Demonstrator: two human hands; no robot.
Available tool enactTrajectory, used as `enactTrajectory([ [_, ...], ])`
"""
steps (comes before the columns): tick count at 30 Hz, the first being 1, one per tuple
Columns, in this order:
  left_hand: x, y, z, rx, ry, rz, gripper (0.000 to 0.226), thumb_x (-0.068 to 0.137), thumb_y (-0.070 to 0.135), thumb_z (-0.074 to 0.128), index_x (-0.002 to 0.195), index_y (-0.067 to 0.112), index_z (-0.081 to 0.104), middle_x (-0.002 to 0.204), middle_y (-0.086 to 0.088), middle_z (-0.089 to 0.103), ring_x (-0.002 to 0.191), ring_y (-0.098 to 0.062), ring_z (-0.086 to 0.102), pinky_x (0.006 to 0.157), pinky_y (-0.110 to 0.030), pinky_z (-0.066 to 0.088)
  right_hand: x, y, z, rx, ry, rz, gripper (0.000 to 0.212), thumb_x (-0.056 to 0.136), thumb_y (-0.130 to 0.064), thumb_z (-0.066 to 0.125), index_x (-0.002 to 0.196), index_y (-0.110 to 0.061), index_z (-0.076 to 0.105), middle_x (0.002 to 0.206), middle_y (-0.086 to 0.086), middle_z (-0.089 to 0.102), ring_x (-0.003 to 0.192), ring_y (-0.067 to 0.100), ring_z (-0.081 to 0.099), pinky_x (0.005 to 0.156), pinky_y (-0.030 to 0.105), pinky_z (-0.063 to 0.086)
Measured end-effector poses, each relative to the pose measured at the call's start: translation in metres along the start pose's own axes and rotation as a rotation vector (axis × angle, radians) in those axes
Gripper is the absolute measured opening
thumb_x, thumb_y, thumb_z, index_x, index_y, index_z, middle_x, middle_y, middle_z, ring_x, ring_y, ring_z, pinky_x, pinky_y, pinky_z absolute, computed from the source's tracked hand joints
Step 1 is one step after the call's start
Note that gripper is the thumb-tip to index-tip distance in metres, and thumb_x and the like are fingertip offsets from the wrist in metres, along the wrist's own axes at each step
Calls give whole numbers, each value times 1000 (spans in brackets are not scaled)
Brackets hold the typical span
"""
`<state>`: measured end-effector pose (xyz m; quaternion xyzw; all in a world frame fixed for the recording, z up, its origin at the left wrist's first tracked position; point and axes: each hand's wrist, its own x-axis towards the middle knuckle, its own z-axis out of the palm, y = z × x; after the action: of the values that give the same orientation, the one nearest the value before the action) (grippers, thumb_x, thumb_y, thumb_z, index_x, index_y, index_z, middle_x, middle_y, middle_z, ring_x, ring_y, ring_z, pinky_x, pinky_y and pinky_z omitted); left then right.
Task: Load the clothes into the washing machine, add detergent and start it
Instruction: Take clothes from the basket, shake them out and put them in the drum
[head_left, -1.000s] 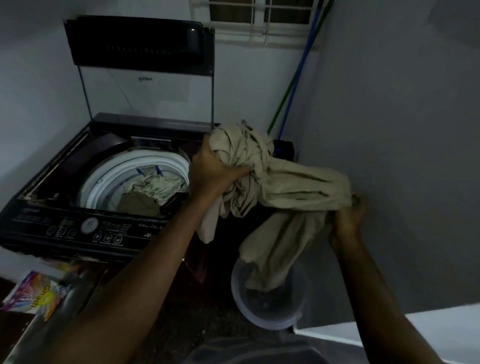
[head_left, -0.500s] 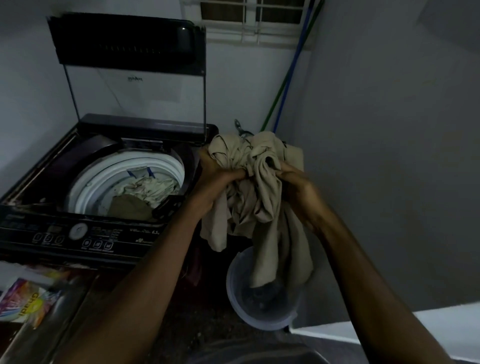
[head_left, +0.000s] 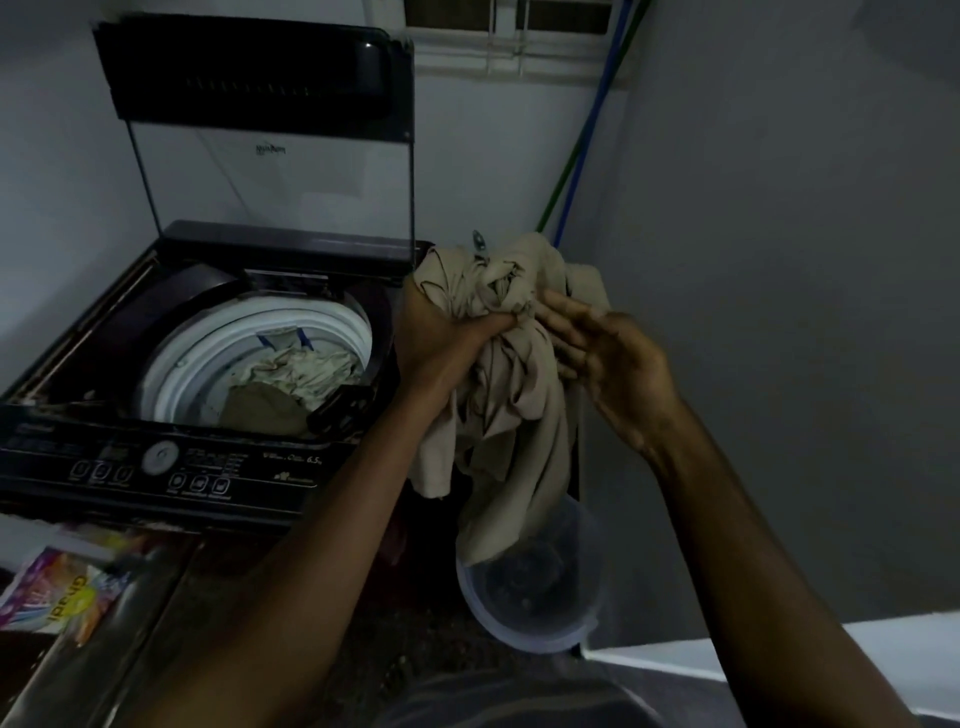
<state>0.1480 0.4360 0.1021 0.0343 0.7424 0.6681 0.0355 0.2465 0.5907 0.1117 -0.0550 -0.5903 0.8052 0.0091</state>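
Observation:
A bunched beige garment (head_left: 511, 374) hangs in the air just right of the top-loading washing machine (head_left: 156, 467). My left hand (head_left: 441, 343) grips the garment's upper bundle. My right hand (head_left: 602, 358) is beside it with fingers spread, resting against the cloth and not gripping it. The machine's lid (head_left: 260, 124) stands open. Pale and brown clothes (head_left: 291, 384) lie in the white drum. A colourful detergent packet (head_left: 57, 597) lies at the lower left.
A translucent plastic bucket (head_left: 535, 618) stands on the floor under the garment's hanging end. Blue and green poles (head_left: 587, 135) lean in the corner. A grey wall closes the right side. A white ledge (head_left: 779, 649) is at lower right.
My right hand brought the stretched-out end of the garment in to the bundle, then opened its fingers. The garment now hangs bunched from my left hand.

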Motion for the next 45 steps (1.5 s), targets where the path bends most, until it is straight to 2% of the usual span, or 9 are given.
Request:
enactTrajectory([
  [5, 14, 15, -4, -90, 49, 36, 105, 44, 39, 95, 136, 21, 48, 125, 8, 62, 110, -8, 62, 101, -34, 50, -38, 69, -33, -412, 403, -115, 82, 71, -22, 80, 139, -26, 36, 135, -23, 42, 119, -19, 42, 99, 8, 40],
  [9, 11, 20, 4, -144, 25, 37, 102, 43, 36, 96, 133, 22, 51, 120, 11, 64, 105, -4, 64, 99, -32, 52, -17, 164, -51, -707, 321, 113, 135, 40, -52, 94, 148, -31, 17, 154, -11, 25, 140, 8, 29, 113, 33, 32],
  [14, 0, 10, 3, -5, -28, 33, 115, 40, 49, 93, 140, 26, 41, 132, 9, 57, 117, -10, 58, 104, -29, 45, 24, 202, -53, -322, 573, 232, 35, 90, -17, 65, 122, -7, 55, 118, 7, 59, 112, 33, 58, 79, 29, 53],
  [19, 3, -10, -37, 251, 42, 59, 104, 52, 44, 93, 138, 22, 39, 127, 8, 55, 111, -10, 55, 92, -21, 42, -5, 114, -68, -40, 842, -52, 12, 96, -9, 54, 105, -13, 61, 102, 5, 64, 81, 10, 59, 78, 31, 52],
  [24, -5, -22, -33, 312, -10, 109, 98, 58, 36, 92, 138, 20, 39, 123, 11, 50, 112, -7, 51, 92, -18, 38, 12, 29, -53, 141, 758, -212, 21, 100, -21, 36, 98, -14, 55, 115, 11, 58, 88, 15, 54, 100, 29, 42],
  [29, -2, -20, -19, 237, -29, 75, 96, 61, 33, 91, 140, 19, 37, 127, 9, 52, 112, -8, 52, 93, -18, 39, 15, 36, 23, -270, 318, -42, 19, 91, -12, 52, 81, -25, 61, 84, -3, 62, 84, 12, 56, 81, 21, 46],
  [34, 15, -27, -48, 120, 35, -22, 92, 64, 33, 90, 141, 24, 39, 122, 15, 50, 112, -9, 53, 92, -19, 39, 8, 17, 30, -354, -52, -2, 31, 97, -4, 47, 113, -23, 65, 115, -4, 68, 109, 13, 64, 92, 24, 52],
  [41, 35, -19, -89, 10, 47, -19, 101, 40, 53, 86, 130, 28, 47, 114, 12, 63, 104, -10, 63, 94, -34, 53, 53, 29, 95, -544, 411, -510, 30, 78, 11, 56, 91, -16, 59, 91, -3, 62, 87, 4, 59, 83, 26, 48],
  [45, 59, -12, -133, -15, 123, -20, 100, 42, 55, 85, 132, 31, 48, 118, 11, 64, 106, -10, 63, 97, -36, 53, 76, 28, 138, -585, 727, -450, 45, 56, -36, 63, 95, -23, 43, 107, 4, 44, 100, 24, 49, 80, 38, 45],
])
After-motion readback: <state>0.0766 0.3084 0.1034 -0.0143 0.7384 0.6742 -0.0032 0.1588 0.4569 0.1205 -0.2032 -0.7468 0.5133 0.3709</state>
